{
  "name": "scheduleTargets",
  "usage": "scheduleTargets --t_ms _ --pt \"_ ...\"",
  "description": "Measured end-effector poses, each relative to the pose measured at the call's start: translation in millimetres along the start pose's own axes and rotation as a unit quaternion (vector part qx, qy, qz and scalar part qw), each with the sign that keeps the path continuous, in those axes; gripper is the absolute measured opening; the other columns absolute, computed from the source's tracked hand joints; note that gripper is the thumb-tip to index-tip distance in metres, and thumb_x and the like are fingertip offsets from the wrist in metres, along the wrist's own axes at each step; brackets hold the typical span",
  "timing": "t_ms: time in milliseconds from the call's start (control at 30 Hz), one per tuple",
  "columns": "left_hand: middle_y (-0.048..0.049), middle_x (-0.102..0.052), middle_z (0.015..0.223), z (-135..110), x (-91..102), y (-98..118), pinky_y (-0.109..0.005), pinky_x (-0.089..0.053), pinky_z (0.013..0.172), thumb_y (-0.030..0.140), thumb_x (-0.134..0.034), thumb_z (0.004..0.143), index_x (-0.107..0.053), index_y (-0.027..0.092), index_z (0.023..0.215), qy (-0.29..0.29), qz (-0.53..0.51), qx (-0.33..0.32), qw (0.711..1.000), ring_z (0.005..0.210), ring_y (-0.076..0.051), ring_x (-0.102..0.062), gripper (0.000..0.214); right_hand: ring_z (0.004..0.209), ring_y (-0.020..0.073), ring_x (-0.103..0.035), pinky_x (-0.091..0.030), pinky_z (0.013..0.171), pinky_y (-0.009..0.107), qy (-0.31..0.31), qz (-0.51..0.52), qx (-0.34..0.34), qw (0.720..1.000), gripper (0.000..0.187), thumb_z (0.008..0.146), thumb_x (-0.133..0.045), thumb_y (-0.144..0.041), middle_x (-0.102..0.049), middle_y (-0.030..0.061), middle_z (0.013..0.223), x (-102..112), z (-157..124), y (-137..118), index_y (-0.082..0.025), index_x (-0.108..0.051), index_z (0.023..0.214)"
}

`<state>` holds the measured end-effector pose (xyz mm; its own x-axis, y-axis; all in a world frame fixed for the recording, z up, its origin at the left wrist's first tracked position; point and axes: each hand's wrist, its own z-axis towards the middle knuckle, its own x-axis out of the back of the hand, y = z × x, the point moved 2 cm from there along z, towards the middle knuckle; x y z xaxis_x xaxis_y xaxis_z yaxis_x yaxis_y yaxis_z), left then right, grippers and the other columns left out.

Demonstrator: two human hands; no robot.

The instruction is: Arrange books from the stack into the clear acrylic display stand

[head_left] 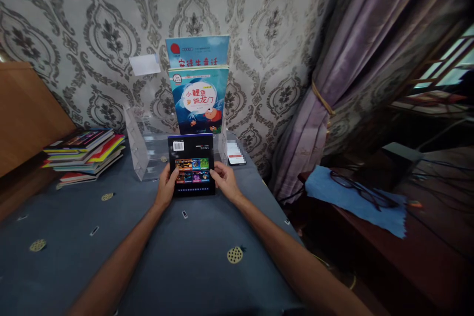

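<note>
The left hand (167, 186) and right hand (225, 180) gripped a black book (193, 150) by opposite sides, presumably to steady it upright on the near side of the clear acrylic rack (136, 150). Beyond, a carp picture book (198, 91) covered most of a fairy-tale book (198, 50). The black book hid the carp book's foot; pixelation obscured the phone (234, 154).

Reads dim overall, brightest at the window (461, 66), far right. Falls into deep shadow around the side table (425, 252). Shows pale glints on the clear stand (137, 145). Renders small print on the black book (191, 164) too soft to read. Stretches and blurs toward the edges, notably at the curtain (351, 54). Pixelates over the phone (236, 153).
</note>
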<state>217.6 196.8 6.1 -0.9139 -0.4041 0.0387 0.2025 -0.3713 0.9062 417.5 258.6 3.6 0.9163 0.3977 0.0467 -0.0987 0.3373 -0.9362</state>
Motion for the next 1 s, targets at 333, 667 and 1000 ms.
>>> scheduleTargets --t_ms 333,667,1000 --pt "-0.0068 -0.071 0.104 0.5 1.6 1.3 -0.036 -0.051 0.093 0.049 -0.063 0.085 -0.066 0.017 0.108 0.004 0.007 -0.044 0.999 0.1 -0.024 -0.066 0.039 0.061 0.0143 -0.051 -0.04 0.058 0.025 0.041 -0.154 0.082 0.984 0.02 0.09 -0.05 -0.033 -0.058 -0.0009 0.069 -0.2 -7.3 -11.7 -0.02 -0.065 0.096" --pt "-0.0065 -0.071 0.104 -1.0 1.1 -1.9 -0.034 -0.051 0.09 0.047 -0.061 0.088 -0.065 0.017 0.109 0.005 0.033 -0.076 0.997 0.1 -0.023 -0.065 0.037 0.06 0.0143 -0.05 -0.036 0.058 0.026 0.05 -0.221 0.102 0.969 0.02 0.092 -0.048 -0.03 -0.055 -0.0017 0.067 0.4 -11.5 -10.3 -0.019 -0.064 0.099" --pt "-0.0076 -0.071 0.112 -1.4 1.6 -9.7 -0.038 -0.05 0.096 0.046 -0.058 0.091 -0.063 0.018 0.115 -0.006 0.037 -0.072 0.997 0.106 -0.025 -0.065 0.037 0.058 0.0148 -0.053 -0.038 0.057 0.025 0.055 -0.244 0.114 0.962 0.023 0.092 -0.047 -0.031 -0.06 -0.0004 0.069 0.8 -9.9 -2.9 -0.02 -0.064 0.104"
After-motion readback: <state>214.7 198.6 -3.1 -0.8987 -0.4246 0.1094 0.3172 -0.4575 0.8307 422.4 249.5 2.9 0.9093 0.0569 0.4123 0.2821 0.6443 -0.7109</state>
